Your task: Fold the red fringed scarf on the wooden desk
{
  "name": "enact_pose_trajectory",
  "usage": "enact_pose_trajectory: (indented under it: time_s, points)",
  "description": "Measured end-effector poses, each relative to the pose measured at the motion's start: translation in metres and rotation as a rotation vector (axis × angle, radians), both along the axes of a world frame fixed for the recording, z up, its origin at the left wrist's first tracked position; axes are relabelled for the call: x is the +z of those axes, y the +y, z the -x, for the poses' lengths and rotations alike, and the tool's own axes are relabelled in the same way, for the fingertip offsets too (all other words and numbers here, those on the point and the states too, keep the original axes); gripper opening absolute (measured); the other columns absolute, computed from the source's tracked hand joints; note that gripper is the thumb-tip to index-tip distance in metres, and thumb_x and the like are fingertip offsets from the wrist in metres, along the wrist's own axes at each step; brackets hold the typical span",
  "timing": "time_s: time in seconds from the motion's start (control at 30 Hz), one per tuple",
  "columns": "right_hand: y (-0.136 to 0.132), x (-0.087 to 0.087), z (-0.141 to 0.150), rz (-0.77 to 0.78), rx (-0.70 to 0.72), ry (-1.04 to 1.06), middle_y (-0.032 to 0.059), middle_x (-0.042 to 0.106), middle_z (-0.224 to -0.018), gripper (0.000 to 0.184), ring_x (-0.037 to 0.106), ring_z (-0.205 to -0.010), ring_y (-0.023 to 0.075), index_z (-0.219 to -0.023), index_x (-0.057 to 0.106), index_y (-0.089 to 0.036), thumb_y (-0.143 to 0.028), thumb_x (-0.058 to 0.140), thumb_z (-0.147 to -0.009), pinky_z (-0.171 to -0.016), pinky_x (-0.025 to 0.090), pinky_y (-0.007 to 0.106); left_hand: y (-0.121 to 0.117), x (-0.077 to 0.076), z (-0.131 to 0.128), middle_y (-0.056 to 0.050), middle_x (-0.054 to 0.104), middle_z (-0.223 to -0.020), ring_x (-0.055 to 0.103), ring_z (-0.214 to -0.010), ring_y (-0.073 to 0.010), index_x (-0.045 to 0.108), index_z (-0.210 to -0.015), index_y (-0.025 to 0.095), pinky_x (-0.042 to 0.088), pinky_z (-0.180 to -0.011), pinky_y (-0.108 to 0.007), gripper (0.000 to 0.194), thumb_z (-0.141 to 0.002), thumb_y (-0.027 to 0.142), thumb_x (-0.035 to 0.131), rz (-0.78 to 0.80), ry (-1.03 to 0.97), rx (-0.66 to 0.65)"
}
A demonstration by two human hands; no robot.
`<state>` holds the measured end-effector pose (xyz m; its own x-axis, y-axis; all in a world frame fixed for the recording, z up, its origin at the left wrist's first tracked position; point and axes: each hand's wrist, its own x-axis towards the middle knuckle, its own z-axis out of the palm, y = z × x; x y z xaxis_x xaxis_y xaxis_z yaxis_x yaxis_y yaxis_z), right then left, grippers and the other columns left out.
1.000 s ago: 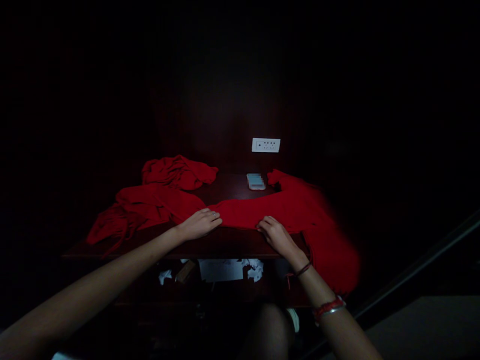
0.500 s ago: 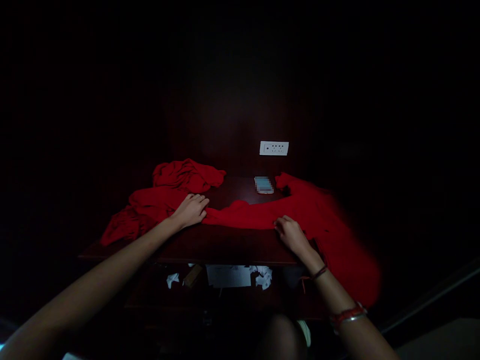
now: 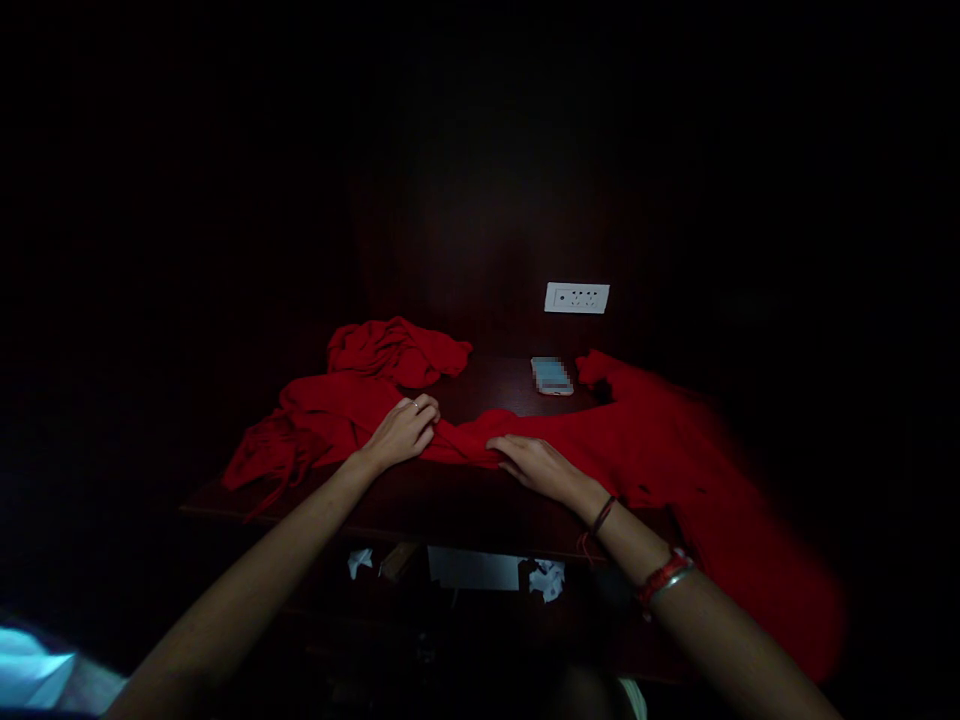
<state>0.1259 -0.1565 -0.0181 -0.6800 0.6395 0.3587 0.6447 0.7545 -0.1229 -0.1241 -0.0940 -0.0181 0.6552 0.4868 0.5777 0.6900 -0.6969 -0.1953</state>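
A long red cloth (image 3: 592, 437) lies bunched along the front of a dark table (image 3: 450, 505), with loose strands at its left end. My left hand (image 3: 405, 432) grips its bunched strip, fingers curled down, with a ring on one finger. Close by on the right, my right hand (image 3: 536, 466) holds the lower edge of the same strip between fingers and thumb. The cloth widens to the right and hangs past the table's front edge. Behind my left hand sits a crumpled red heap of cloth (image 3: 397, 352); I cannot tell whether it is joined to the strip.
A phone (image 3: 552, 376) with a lit, blurred screen lies towards the back of the table. On the dark wall is a white socket panel (image 3: 577, 298). Below the tabletop are a pale flat sheet (image 3: 472, 568), crumpled paper (image 3: 547, 579) and a small brown box (image 3: 398, 561).
My right hand has slid left along the cloth, closer to my left hand, which stays on the strip. The whole view has shifted, so the table and socket panel appear further right.
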Motion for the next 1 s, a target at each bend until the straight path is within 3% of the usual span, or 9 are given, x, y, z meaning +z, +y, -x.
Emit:
enact_pose_trajectory:
  time_s: [0.17,0.27,0.37,0.53,0.63,0.8,1.0]
  points:
    - [0.006,-0.006,-0.005,0.036,-0.038,0.181,0.0068,0.056,-0.101,0.034,0.054,-0.089,0.0145,-0.115,0.036,-0.02,-0.016,0.039,-0.081,-0.071,0.042,0.024,-0.018,0.007,-0.017,-0.006,0.049,-0.102,0.04,-0.099,-0.0189,0.049,-0.078,0.017,0.03,-0.082,-0.033,0.012,-0.074,0.027,0.043,0.097,0.079,-0.176]
    - [0.008,-0.009,-0.006,0.053,-0.087,0.199,0.007,0.058,-0.095,0.032,0.056,-0.083,0.0143,-0.113,0.037,-0.018,-0.016,0.039,-0.082,-0.067,0.042,0.023,-0.024,0.007,-0.023,-0.006,0.05,-0.095,0.042,-0.093,-0.0185,0.049,-0.08,0.016,0.029,-0.083,-0.035,0.022,-0.073,0.037,0.048,0.125,0.127,-0.208]
    - [0.011,-0.01,-0.006,0.007,-0.098,0.179,0.0062,0.059,-0.086,0.021,0.056,-0.077,0.0138,-0.102,0.046,-0.016,-0.018,0.039,-0.082,-0.066,0.041,0.023,-0.025,0.005,-0.025,-0.005,0.051,-0.085,0.045,-0.08,-0.0143,0.05,-0.08,0.016,0.031,-0.08,-0.032,0.018,-0.079,0.031,0.042,0.089,0.146,-0.201]
    - [0.014,-0.006,-0.005,-0.115,-0.061,0.174,0.0041,0.055,-0.077,0.016,0.05,-0.075,0.013,-0.08,0.054,-0.016,-0.021,0.039,-0.083,-0.068,0.039,0.023,-0.022,0.001,-0.028,-0.005,0.052,-0.084,0.045,-0.084,-0.0151,0.051,-0.091,0.015,0.033,-0.076,-0.029,0.018,-0.083,0.025,0.038,-0.021,0.155,-0.261]
    - [0.013,-0.002,-0.004,-0.15,-0.055,0.21,0.0042,0.053,-0.079,0.018,0.047,-0.075,0.0128,-0.078,0.054,-0.016,-0.023,0.038,-0.083,-0.068,0.038,0.023,-0.022,-0.001,-0.03,-0.004,0.052,-0.077,0.046,-0.078,-0.0144,0.051,-0.093,0.015,0.035,-0.071,-0.027,0.019,-0.083,0.025,0.037,-0.05,0.16,-0.246]
    - [0.012,0.001,-0.004,-0.217,-0.086,0.174,0.0042,0.052,-0.074,0.023,0.045,-0.071,0.0138,-0.079,0.056,-0.017,-0.025,0.035,-0.085,-0.067,0.036,0.025,-0.029,0.0,-0.035,-0.004,0.05,-0.069,0.045,-0.072,-0.0139,0.052,-0.073,0.015,0.035,-0.069,-0.027,0.022,-0.084,0.025,0.036,-0.067,0.181,-0.203]
    - [0.011,0.001,-0.007,-0.272,-0.134,0.153,0.0053,0.053,-0.074,0.026,0.045,-0.071,0.0147,-0.08,0.056,-0.016,-0.026,0.032,-0.086,-0.068,0.035,0.026,-0.031,0.014,-0.021,-0.005,0.052,-0.074,0.045,-0.074,-0.0152,0.05,-0.072,0.015,0.033,-0.071,-0.029,0.022,-0.084,0.026,0.035,-0.085,0.289,-0.117]
